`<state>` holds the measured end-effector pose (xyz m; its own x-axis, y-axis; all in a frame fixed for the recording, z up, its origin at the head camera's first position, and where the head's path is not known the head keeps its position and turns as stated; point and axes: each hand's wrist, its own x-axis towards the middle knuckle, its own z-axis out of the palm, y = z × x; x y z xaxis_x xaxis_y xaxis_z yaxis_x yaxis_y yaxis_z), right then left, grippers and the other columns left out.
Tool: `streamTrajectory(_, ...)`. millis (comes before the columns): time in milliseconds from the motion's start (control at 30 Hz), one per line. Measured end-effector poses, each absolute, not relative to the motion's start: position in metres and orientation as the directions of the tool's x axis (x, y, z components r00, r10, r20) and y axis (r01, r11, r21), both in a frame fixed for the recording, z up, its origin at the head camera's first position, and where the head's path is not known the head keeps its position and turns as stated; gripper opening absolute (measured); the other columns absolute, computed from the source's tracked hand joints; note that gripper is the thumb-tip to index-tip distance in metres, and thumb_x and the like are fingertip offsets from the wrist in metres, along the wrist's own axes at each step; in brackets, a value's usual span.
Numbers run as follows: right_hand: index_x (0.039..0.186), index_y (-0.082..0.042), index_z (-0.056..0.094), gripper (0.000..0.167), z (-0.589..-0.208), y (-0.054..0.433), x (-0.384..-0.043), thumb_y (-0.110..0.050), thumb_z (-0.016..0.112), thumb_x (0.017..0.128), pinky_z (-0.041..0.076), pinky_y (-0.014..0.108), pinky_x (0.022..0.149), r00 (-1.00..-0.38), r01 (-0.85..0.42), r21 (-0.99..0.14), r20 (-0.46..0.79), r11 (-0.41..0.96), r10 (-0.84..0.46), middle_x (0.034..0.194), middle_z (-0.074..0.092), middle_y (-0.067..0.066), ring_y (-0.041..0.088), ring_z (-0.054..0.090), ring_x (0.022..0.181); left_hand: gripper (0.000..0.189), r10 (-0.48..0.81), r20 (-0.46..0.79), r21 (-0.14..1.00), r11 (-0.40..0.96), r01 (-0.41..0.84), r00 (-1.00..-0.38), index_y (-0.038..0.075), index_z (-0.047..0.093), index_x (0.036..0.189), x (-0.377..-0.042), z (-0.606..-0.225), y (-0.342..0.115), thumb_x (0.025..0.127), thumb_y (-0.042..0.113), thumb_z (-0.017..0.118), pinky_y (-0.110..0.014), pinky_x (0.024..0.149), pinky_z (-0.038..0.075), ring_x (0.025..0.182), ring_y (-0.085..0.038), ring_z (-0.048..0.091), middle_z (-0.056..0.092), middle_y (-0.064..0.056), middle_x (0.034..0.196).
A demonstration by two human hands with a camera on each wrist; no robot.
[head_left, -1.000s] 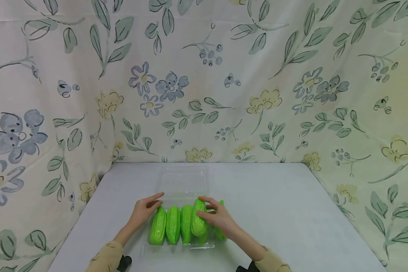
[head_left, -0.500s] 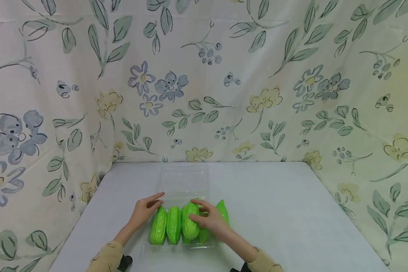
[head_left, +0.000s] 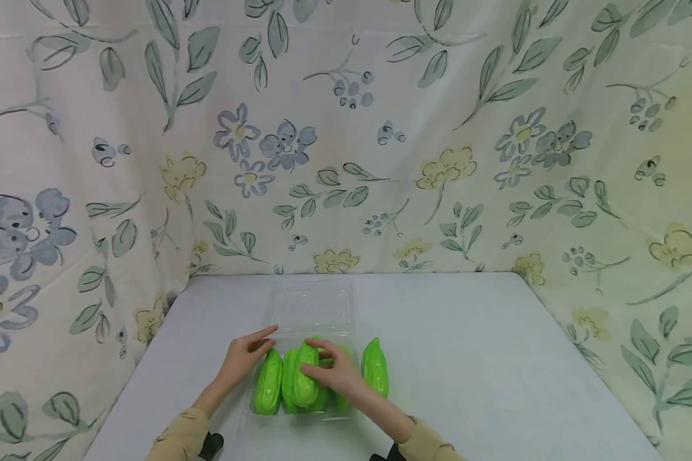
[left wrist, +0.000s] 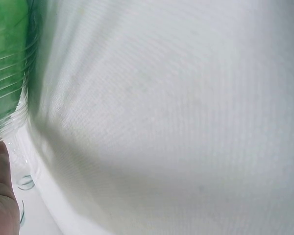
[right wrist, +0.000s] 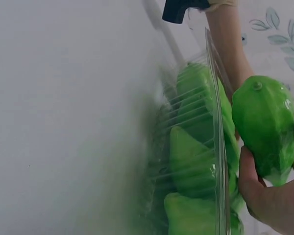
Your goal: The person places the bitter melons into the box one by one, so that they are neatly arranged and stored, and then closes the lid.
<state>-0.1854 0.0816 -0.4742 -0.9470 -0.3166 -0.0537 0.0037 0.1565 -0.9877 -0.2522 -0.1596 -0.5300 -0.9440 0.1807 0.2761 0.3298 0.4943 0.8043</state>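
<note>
In the head view, my right hand (head_left: pixel 340 372) pinches a glossy, ribbed green gourd-like fruit (head_left: pixel 305 384) between thumb and fingers. It hangs over other green fruits in a clear plastic clamshell box (head_left: pixel 339 418). The right wrist view shows the held fruit (right wrist: pixel 262 117) apart from the box wall (right wrist: pixel 218 161), its blunt end with a small nub facing the camera. My left hand (head_left: pixel 247 353) touches the box's far left corner with extended fingers, beside the leftmost fruit (head_left: pixel 268 384). The left wrist view catches only a finger (left wrist: pixel 2 164) at the box's outer wall.
Another green fruit (head_left: pixel 375 368) lies on the white table (head_left: pixel 467 358) just right of the box. The open clear lid (head_left: pixel 309 306) extends away from me, behind the box. A floral cloth (head_left: pixel 334 160) hangs along the table's far edge.
My right hand has carried the held fruit leftward above the row in the box. The fruit lying right of the box has come into fuller view. The left hand stays at its corner.
</note>
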Motion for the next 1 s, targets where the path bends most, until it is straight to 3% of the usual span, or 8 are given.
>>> streamTrajectory(400, 0.136, -0.016, 0.052, 0.052, -0.477, 0.062, -0.188, -0.023, 0.069, 0.087, 0.057, 0.035, 0.071, -0.94, 0.006, -0.987, -0.061, 0.162, -0.335, 0.125, 0.05, 0.023, 0.024, 0.057, 0.096, 0.037, 0.197, 0.306, 0.801, 0.476, 0.364, -0.931, 0.008, 0.062, 0.127, -0.251, -0.531, -0.163, 0.091, 0.018, 0.064, -0.02, 0.08, 0.054, 0.098, -0.017, 0.069, 0.064, -0.012, 0.124)
streamTrajectory(833, 0.137, -0.019, 0.05, 0.052, -0.476, 0.052, -0.188, -0.024, 0.068, 0.088, 0.054, 0.037, 0.073, -0.931, 0.005, -0.979, -0.079, 0.204, -0.357, 0.13, 0.05, 0.02, 0.024, 0.056, 0.099, 0.035, 0.19, 0.291, 0.807, 0.477, 0.347, -0.938, 0.007, 0.062, 0.126, -0.244, -0.517, -0.156, 0.091, 0.01, 0.063, -0.028, 0.081, 0.056, 0.1, -0.027, 0.069, 0.064, -0.014, 0.123)
streamTrajectory(1000, 0.139, -0.017, 0.049, 0.055, -0.474, 0.049, -0.187, -0.02, 0.067, 0.087, 0.052, 0.038, 0.074, -0.923, -0.011, -0.978, -0.07, 0.209, -0.379, 0.13, 0.05, 0.018, 0.025, 0.055, 0.1, 0.037, 0.205, 0.302, 0.805, 0.469, 0.364, -0.931, 0.01, 0.061, 0.128, -0.251, -0.529, -0.161, 0.091, 0.016, 0.063, -0.019, 0.079, 0.054, 0.098, -0.021, 0.069, 0.065, -0.011, 0.122)
